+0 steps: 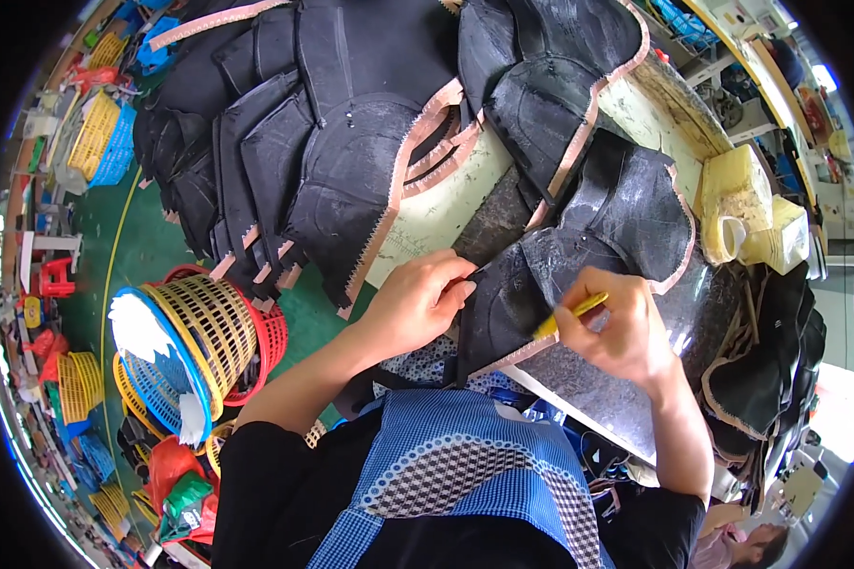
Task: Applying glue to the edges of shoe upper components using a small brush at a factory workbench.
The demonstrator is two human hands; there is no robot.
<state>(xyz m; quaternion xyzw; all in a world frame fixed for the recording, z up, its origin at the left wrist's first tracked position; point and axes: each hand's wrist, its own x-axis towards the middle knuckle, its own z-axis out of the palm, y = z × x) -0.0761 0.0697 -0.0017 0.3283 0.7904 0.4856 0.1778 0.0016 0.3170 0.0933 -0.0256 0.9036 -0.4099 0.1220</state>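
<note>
Pinching left edge of black panel (579, 245), left hand (417, 302); right hand (624, 330), over panel, curled round yellow tool (590, 303).

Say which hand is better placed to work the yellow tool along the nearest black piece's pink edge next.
Probably the right hand: it holds the yellow tool, tip beside the pink edge. The left hand is at the left side of the black piece.

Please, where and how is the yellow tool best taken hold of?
Probably around the upper-right part of the yellow tool, coming from the right, between thumb and fingers, as the right hand holds it. It is slim and slanted, with its lower-left end toward the black piece, so that end is better left free.
</note>
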